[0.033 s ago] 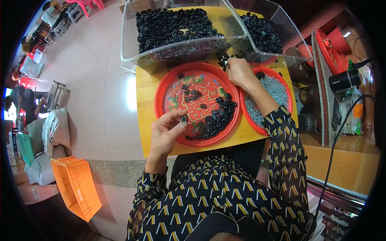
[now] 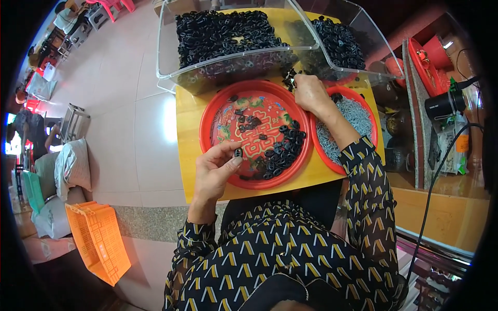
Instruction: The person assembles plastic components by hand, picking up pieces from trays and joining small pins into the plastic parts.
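Note:
Between the thumb and fingers of my left hand is a small black oval plastic piece, held above the near left part of a round red tray. The tray has a printed pattern. Black oval pieces are heaped on its right side, and several small dark bits lie at its middle. Past the tray's far right rim, my right hand reaches to a little pile of small dark parts. Its fingers are closed together at the pile; what they grip is too small to make out.
A smaller red tray of grey metal screws or pins sits under my right forearm. Two clear plastic bins of black pieces stand at the back of the yellow table. An orange crate is on the floor at left; a black cable hangs at right.

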`<state>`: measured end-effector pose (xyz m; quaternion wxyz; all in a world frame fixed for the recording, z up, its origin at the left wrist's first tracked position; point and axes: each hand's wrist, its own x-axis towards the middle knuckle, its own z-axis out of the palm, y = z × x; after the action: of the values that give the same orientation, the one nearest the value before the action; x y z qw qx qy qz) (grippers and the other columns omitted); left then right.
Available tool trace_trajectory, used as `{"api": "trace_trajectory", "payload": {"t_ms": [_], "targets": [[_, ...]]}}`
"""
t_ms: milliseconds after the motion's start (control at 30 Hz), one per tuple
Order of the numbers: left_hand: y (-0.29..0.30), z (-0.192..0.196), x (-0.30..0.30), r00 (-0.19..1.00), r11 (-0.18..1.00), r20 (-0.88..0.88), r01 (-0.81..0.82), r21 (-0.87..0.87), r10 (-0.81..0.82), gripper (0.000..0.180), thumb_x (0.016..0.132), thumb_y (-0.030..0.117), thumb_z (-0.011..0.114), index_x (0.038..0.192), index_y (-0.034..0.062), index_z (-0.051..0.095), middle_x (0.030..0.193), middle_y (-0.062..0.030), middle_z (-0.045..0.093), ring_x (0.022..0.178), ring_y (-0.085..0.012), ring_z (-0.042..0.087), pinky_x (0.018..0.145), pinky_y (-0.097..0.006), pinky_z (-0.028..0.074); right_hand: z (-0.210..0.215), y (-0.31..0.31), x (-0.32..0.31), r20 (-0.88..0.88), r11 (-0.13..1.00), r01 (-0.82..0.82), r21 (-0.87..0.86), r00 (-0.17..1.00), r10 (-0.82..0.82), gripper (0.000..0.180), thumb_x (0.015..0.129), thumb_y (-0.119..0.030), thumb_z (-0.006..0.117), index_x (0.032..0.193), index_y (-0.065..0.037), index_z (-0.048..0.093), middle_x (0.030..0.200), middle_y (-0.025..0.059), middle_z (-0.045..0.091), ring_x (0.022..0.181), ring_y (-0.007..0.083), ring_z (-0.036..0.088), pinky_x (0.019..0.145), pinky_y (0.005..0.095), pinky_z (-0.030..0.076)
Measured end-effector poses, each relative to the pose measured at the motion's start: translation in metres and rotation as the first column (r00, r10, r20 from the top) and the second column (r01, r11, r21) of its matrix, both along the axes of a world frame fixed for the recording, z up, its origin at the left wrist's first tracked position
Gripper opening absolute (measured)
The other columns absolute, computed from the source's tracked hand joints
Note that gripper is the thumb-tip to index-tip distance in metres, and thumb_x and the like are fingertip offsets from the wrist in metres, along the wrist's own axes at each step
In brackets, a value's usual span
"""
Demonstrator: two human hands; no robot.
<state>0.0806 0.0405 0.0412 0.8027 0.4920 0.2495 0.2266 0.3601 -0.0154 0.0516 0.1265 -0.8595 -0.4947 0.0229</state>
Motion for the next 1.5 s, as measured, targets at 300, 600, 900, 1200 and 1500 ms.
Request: {"api": "trace_trajectory", "payload": {"t_ms": [300, 600, 900, 1200, 1500], "targets": [[0.003, -0.002, 0.000, 0.994, 0.995, 0.109, 0.004, -0.103, 0.007, 0.028, 0.075, 0.000, 0.062, 0.101, -0.0030, 0.055, 0.078, -0.0026, 0.056, 0.068, -0.0084, 0.054, 0.060, -0.020, 0.046, 0.015, 0.007, -0.007, -0.021, 0.975, 0.107, -0.196, 0.993, -0.113, 0.020, 0.064, -0.002, 0.050, 0.079, 0.006, 0.061, 0.082, 0.0281, 0.057, 0.082, 0.0395, 0.057, 0.073, 0.0424, 0.047], [-0.004, 0.003, 0.001, 0.988, 0.989, 0.153, 0.026, -0.143, -0.004, 0.028, 0.076, 0.003, 0.062, 0.102, -0.0017, 0.054, 0.076, -0.0041, 0.057, 0.066, -0.0112, 0.056, 0.058, -0.021, 0.046, 0.015, -0.025, -0.013, 0.050, 0.982, -0.025, 0.186, 0.999, 0.015, 0.014, 0.069, 0.000, 0.045, 0.078, 0.006, 0.054, 0.077, 0.0248, 0.056, 0.075, 0.0390, 0.056, 0.067, 0.0436, 0.044], [-0.012, -0.004, 0.004, 0.956, 0.958, 0.284, 0.144, -0.248, -0.070, 0.029, 0.076, 0.003, 0.061, 0.103, -0.0028, 0.053, 0.075, -0.0057, 0.057, 0.064, -0.0131, 0.053, 0.059, -0.024, 0.044, 0.050, -0.085, -0.129, -0.622, 0.891, -0.102, 0.443, 0.681, 0.387, 0.002, 0.080, 0.001, 0.049, 0.083, 0.000, 0.049, 0.066, 0.0056, 0.051, 0.059, 0.0098, 0.052, 0.052, 0.0227, 0.042], [-0.022, 0.002, 0.010, 0.951, 0.947, 0.294, 0.178, -0.269, -0.095, 0.029, 0.076, 0.003, 0.060, 0.104, -0.0032, 0.054, 0.079, -0.0063, 0.058, 0.065, -0.0135, 0.053, 0.060, -0.024, 0.044, 0.048, -0.087, -0.141, -0.616, 0.871, -0.085, 0.483, 0.674, 0.407, 0.002, 0.073, 0.000, 0.051, 0.074, 0.001, 0.049, 0.060, 0.0145, 0.051, 0.056, 0.0285, 0.056, 0.050, 0.0348, 0.042], [-0.024, 0.001, 0.009, 0.960, 0.958, 0.231, 0.206, -0.198, -0.159, 0.031, 0.075, 0.000, 0.061, 0.104, -0.0035, 0.054, 0.081, -0.0055, 0.058, 0.068, -0.0120, 0.055, 0.063, -0.023, 0.046, 0.043, -0.091, -0.140, -0.620, 0.884, -0.121, 0.451, 0.670, 0.408, 0.003, 0.073, -0.002, 0.052, 0.073, 0.000, 0.050, 0.058, 0.0154, 0.051, 0.055, 0.0298, 0.056, 0.049, 0.0361, 0.042]]}}
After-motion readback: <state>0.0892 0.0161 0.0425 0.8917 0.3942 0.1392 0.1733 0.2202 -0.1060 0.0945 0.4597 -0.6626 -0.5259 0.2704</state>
